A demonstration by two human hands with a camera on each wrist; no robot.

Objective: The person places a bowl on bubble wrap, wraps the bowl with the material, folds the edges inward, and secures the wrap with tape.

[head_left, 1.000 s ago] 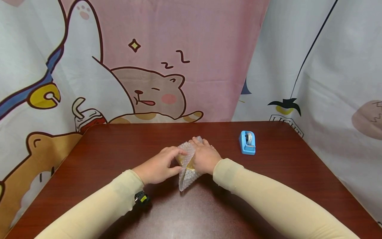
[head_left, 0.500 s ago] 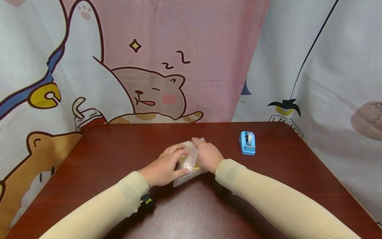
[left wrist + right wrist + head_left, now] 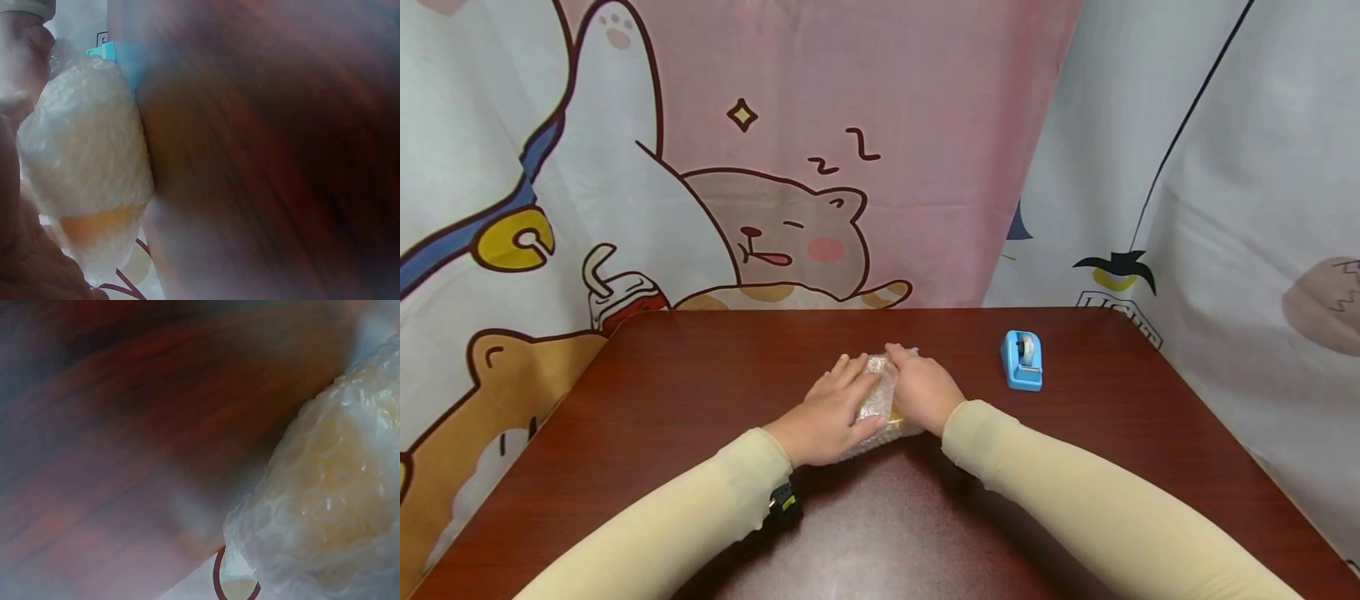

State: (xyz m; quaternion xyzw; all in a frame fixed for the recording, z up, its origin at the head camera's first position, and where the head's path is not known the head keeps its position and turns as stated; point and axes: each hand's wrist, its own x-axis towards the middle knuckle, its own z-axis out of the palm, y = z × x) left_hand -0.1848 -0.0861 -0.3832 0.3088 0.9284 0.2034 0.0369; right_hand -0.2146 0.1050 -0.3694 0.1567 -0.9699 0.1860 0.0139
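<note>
Bubble wrap [image 3: 877, 400] is folded around a yellow object [image 3: 896, 418] near the middle of the table. What kind of object it is, the wrap hides. My left hand [image 3: 827, 415] lies over the wrap's left side with fingers extended, pressing the folded flap. On the right side, my right hand [image 3: 927, 392] grips the bundle, its thumb along the top; its other fingers are mostly out of sight. In the left wrist view the bubble wrap [image 3: 87, 144] looks like a rounded bundle. Yellow shows through the bubble wrap [image 3: 331, 494] in the right wrist view.
A blue tape dispenser [image 3: 1022, 361] with a roll of tape stands at the back right of the dark red-brown table [image 3: 715, 358]. Behind the table hangs a cartoon-printed curtain [image 3: 940, 150]. A small black device [image 3: 785, 502] is at my left wrist.
The raised left flap of the bubble wrap has come down over the yellow object. My left hand has moved right and flattened onto it; my right hand has shifted slightly right.
</note>
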